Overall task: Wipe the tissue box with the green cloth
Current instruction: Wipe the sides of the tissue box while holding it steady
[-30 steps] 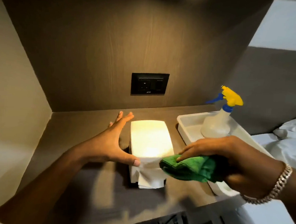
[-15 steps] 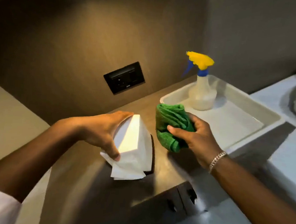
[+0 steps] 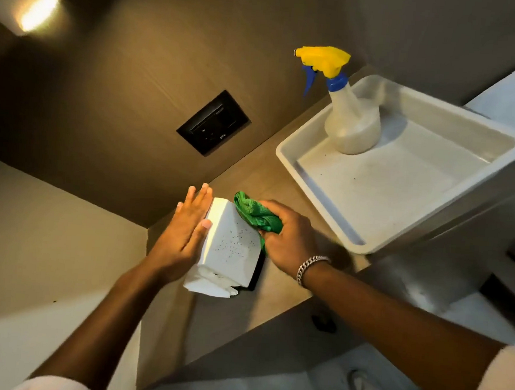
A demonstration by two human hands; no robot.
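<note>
A person is steadying a white tissue box (image 3: 231, 247) on a brown surface (image 3: 274, 287) while working a green cloth (image 3: 256, 214) against its upper right face. The left hand (image 3: 183, 235) is lying flat, fingers pressed together, against the box's left side at nine o'clock, thumb hooking over the top edge. The right hand (image 3: 287, 236) is bunching the cloth in a closed grip at the box's two o'clock corner. The box is sitting tilted, a tissue (image 3: 210, 284) spilling from its six o'clock end near the surface's front edge. Risks, judging from this: a hard stroke toward six o'clock is likely to slide the light box off the edge, since the flat palm is bracing, not gripping; the cloth could also snag and drag out the loose tissue. A tray (image 3: 403, 189) holding a spray bottle (image 3: 347, 109) is standing well apart at two o'clock, out of the stroke's path.
</note>
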